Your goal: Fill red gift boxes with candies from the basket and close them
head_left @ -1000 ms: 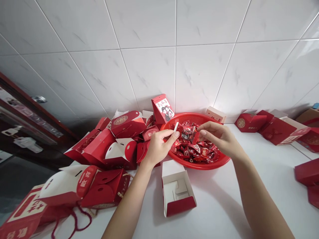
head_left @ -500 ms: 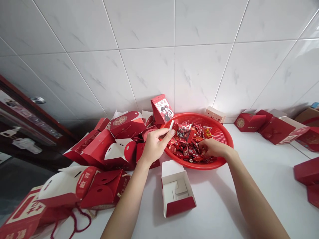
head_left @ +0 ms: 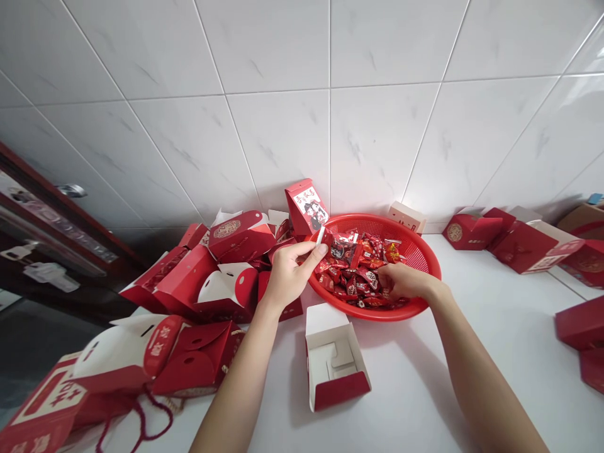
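Note:
In front of me a red plastic basket (head_left: 427,267) with a perforated wall holds a heap of red-wrapped candies (head_left: 352,277). My left hand (head_left: 290,270), over the basket's left rim, pinches a small red-wrapped candy (head_left: 328,241) with a white edge sticking up. Inside the basket, my right hand (head_left: 401,280) reaches down at the right of the heap. Its fingers are curled among the candies, and their tips are hidden, so what they hold cannot be made out. Below the basket stands an open box (head_left: 335,368), white inside and dark red outside, with nothing in it.
Several red gift boxes (head_left: 243,236) crowd the left side of the white table (head_left: 401,390). A dark red cord (head_left: 141,421) hangs from one near the front. A picture box (head_left: 306,207) leans by the tiled wall. More red boxes (head_left: 533,245) stand at the right.
My left hand has shifted slightly left with the candy. My right hand stays in the basket, almost unmoved. The open box stands where it was.

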`<state>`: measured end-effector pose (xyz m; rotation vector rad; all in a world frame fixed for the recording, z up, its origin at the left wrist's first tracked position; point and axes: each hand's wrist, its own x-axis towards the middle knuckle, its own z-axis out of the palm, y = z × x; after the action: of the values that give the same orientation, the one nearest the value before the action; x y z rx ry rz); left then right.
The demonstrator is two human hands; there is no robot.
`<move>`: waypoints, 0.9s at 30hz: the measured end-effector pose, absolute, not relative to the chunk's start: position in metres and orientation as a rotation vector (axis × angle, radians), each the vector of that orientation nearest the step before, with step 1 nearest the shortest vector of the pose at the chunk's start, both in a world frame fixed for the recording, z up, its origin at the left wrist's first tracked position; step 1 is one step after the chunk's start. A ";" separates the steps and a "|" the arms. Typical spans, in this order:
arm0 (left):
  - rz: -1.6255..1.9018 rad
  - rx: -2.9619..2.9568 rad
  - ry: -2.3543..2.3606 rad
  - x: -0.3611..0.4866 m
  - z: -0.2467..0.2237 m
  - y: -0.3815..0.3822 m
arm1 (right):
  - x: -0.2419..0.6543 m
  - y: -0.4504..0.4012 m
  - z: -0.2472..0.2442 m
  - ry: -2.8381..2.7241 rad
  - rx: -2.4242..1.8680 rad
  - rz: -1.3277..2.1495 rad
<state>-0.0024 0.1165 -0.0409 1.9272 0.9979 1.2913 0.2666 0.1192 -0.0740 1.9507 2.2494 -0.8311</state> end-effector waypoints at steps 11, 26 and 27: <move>1.287 1.920 1.019 -0.003 -0.040 0.116 | 0.275 0.110 -0.051 2.880 1.861 -1.430; 1.292 1.910 1.030 -0.003 -0.040 0.116 | 0.255 0.089 -0.031 2.822 1.655 -2.446; 1.289 1.910 1.033 -0.003 -0.040 0.116 | 0.254 0.088 -0.031 2.832 1.687 -2.444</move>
<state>-0.0027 0.1161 -0.0399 1.9099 1.0333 1.2892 0.2542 0.0881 -0.0307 1.6874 2.8316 -2.4443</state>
